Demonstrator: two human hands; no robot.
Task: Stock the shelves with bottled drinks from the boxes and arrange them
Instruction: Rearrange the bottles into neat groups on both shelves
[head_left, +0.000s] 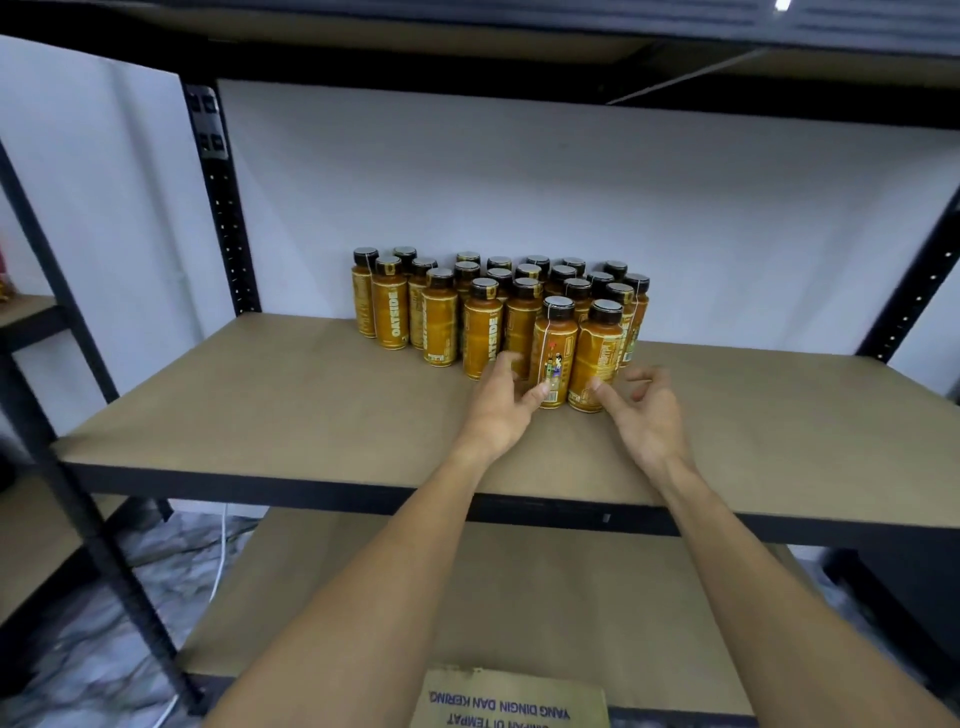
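L fingers (539, 392), R fingers (598, 388) touch front btls (597, 343) on shelf (260, 405).

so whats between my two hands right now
In the head view, the two front bottles stand between the left hand and right hand; nearer you, only bare shelf.

- Bottles (483, 327): golden-amber bodies with darker ochre label panels; several carry white vertical "OATSIDE" lettering.
- Caps (606, 310): black, some with pale grey tops.
- Front bottle (555, 358): label shows small multicoloured cartoon figures in red, green and purple, with a white barcode patch beneath.
- Shelf board (260, 405): plain matt tan, unpatterned.
- Frame (260, 488): black.
- Upright (223, 208): black, punched with a regular column of small holes.
- Wall (519, 171): flat white, greyish in shade.
- Floor (104, 649): grey-and-white marbled veining.
- Box flap (511, 701): tan cardboard with purple-blue printed capitals.
- Cable (221, 561): white.
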